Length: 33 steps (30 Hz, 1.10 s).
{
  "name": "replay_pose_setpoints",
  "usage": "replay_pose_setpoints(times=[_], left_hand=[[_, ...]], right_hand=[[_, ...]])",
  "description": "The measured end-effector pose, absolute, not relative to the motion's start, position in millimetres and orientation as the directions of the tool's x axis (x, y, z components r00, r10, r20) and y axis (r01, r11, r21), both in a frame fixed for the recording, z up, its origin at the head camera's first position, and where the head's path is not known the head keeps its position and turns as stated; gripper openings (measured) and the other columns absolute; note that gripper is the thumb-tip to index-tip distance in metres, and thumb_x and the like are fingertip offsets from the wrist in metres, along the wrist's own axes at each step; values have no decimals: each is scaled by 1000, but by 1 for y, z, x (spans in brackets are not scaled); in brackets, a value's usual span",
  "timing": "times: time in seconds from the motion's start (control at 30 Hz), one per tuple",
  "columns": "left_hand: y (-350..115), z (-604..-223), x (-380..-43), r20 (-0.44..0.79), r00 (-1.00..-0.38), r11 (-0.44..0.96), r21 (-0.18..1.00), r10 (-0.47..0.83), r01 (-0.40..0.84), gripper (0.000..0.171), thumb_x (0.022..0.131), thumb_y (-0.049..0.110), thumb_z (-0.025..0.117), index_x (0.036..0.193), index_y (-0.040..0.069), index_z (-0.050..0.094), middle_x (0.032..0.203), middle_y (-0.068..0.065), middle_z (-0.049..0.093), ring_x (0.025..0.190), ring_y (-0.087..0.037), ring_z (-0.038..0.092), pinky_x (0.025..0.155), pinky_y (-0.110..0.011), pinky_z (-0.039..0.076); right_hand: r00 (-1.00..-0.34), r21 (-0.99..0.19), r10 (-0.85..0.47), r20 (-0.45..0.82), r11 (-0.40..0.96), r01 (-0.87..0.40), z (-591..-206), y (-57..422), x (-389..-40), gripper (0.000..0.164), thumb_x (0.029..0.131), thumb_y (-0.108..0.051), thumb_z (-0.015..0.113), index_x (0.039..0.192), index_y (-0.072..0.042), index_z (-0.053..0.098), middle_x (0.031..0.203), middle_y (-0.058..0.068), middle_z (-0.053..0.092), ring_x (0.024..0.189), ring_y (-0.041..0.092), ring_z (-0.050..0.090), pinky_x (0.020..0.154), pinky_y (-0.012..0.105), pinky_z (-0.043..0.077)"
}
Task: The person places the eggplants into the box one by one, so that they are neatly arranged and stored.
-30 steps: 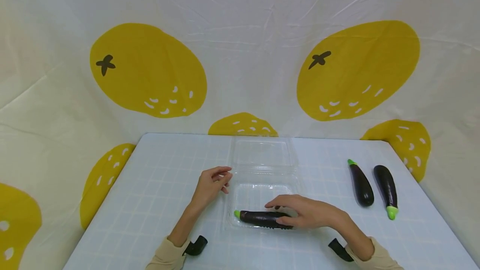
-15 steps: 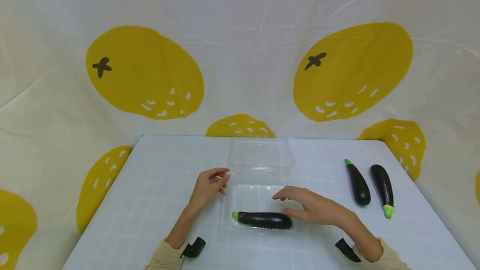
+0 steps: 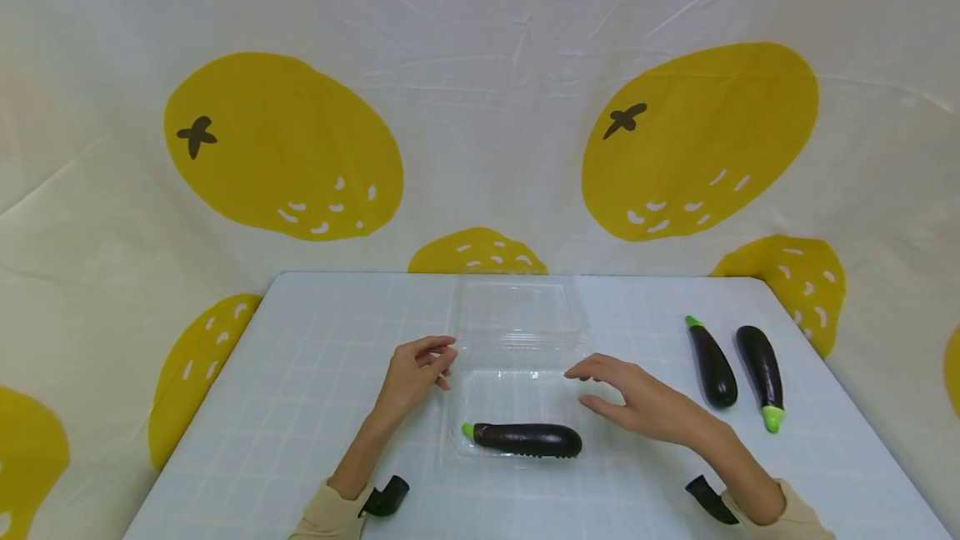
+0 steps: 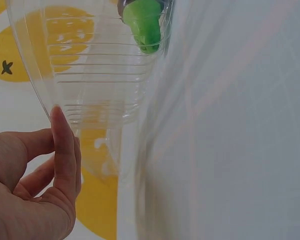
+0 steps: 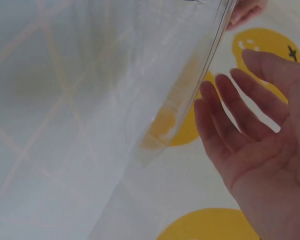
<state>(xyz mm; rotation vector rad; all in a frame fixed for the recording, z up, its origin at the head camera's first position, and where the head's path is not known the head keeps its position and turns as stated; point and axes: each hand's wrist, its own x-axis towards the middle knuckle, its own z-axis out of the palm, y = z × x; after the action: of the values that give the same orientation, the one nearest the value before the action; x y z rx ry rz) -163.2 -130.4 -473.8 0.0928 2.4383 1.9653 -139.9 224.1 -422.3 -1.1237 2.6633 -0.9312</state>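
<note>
Just drawn back from the eggplant (image 3: 527,440), thumb and fingers parted: right hand (image 3: 633,398). Between both hands, inside the clear container (image 3: 517,394): eggplant, apparently settled. At the container's edge: left hand (image 3: 412,373), loosely bent, contact uncertain. Beyond the right hand: two loose eggplants (image 3: 712,367) (image 3: 761,369).

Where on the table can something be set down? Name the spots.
Bare table lies left of the left hand, and beyond the right hand, between the open lid and the two eggplants at right. Crowded: the container base, with a third eggplant inside and the hands alongside.
</note>
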Motion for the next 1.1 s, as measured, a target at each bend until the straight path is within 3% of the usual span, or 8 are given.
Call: replay_pose_setpoints(times=[0.33, 0.7, 0.8, 0.93, 1.1], left_hand=[[-133, -477, -163, 35, -998, 205, 978, 43, 43, 29, 95, 6, 73, 122, -5, 70, 97, -13, 70, 61, -20, 65, 58, -27, 59], [-134, -478, -166, 51, -997, 169, 984, 58, 60, 30, 96, 7, 73, 122, -8, 69, 98, -18, 70, 60, -18, 64, 58, -27, 59], [-134, -479, -166, 57, -996, 151, 986, 67, 67, 30, 96, 6, 73, 121, -9, 69, 100, -21, 69, 60, -17, 64, 58, -27, 59], [-134, -479, -166, 57, -996, 151, 986, 68, 66, 30, 96, 7, 73, 122, -9, 69, 99, -21, 69, 59, -16, 64, 58, -27, 59], [-134, -480, -167, 53, -996, 153, 986, 68, 63, 30, 96, 7, 73, 121, -8, 69, 97, -18, 70, 60, -18, 65, 58, -27, 60]], right_hand=[[-778, -507, -586, 227, 611, -608, -428, 244, -143, 34, 96, -9, 73, 128, -17, 67, 122, -6, 67, 111, 20, 65, 94, 40, 57], [-785, -439, -521, 335, 651, -619, -434, 267, -150, 34, 90, -4, 77, 122, -13, 69, 117, -3, 70, 103, 23, 67, 86, 43, 61], [-780, -417, -506, 369, 659, -625, -435, 272, -151, 36, 88, -2, 79, 121, -13, 70, 117, -1, 70, 104, 21, 67, 88, 31, 59], [-769, -401, -481, 421, 662, -634, -438, 278, -153, 38, 85, 0, 81, 119, -15, 71, 115, -2, 71, 104, 18, 67, 93, 9, 47], [-754, -394, -455, 474, 656, -644, -443, 285, -154, 41, 82, 4, 82, 117, -14, 71, 113, -1, 71, 102, 19, 67, 94, 3, 40]])
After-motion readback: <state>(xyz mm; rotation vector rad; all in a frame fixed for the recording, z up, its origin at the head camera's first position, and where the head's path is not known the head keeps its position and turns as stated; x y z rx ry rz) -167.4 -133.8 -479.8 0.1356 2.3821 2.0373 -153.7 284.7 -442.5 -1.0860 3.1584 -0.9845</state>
